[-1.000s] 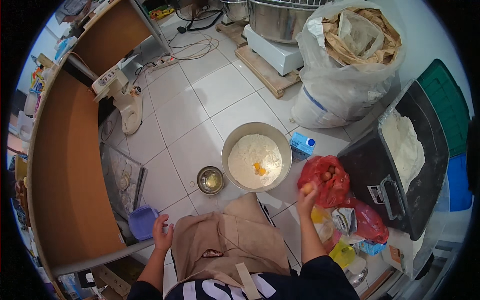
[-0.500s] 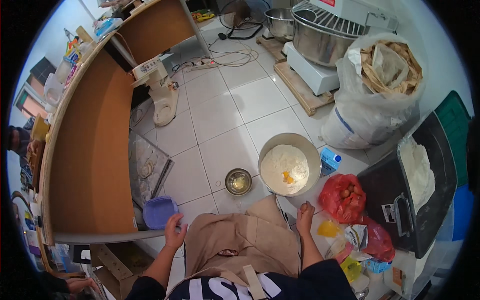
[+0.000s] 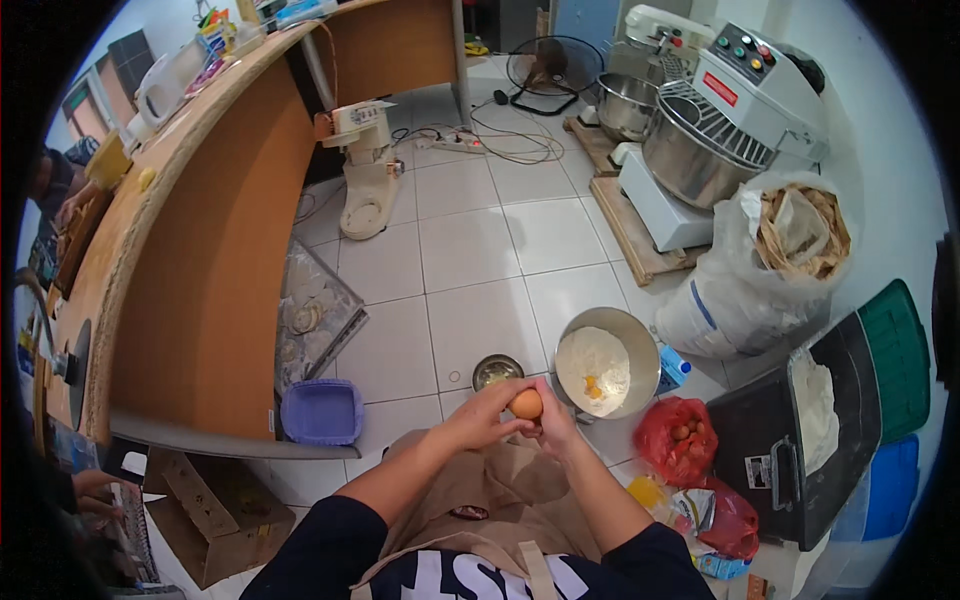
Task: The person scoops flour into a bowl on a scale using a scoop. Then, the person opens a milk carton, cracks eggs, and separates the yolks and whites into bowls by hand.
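Observation:
A brown egg is held up between my two hands in front of my apron. My left hand curls its fingers round the egg from the left, and my right hand closes on it from the right. Just beyond them on the floor stands a small steel bowl, partly hidden by my fingers. To the right is a large steel mixing bowl of white flour, with egg yolk lying on top. A red plastic bag of eggs sits beside it.
A blue carton, a black flour bin and a large flour sack stand right. A purple tub and wooden counter are left. Mixers stand behind. Another person's hands show at far left.
My right hand has brought the egg up and inward from beside the red bag. My left hand has come across from the left to meet it. The view has shifted.

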Motion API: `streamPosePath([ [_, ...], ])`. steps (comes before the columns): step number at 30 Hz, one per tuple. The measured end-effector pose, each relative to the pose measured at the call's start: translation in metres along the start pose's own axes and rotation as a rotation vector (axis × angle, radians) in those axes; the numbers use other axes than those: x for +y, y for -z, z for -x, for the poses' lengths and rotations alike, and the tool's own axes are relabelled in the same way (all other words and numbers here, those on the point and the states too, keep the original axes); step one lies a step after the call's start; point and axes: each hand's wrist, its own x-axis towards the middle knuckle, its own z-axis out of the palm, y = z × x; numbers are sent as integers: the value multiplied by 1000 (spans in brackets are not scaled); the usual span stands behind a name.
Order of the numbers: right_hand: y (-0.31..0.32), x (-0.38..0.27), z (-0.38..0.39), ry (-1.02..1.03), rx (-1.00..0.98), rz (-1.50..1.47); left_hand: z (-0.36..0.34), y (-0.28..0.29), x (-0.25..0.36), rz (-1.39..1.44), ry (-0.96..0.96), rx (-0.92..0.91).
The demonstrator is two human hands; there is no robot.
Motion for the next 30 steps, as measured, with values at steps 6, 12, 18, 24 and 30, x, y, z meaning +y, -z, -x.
streamPosePath([
  [6, -19, -28, -34, 894, 356, 1269, 1, 20, -34, 64, 210, 122],
  [12, -64, -33, -37, 1093, 215, 1523, -10, 26, -55, 8, 338, 156],
  [18, -72, -46, -35, 978, 236, 1515, -8, 29, -65, 114, 379, 166],
  [24, -64, -24, -54, 924, 230, 1696, -9, 16, -81, 131, 295, 268],
  [30, -54, -50, -51, 908, 319, 1353, -13, 19, -73, 223, 511, 175],
])
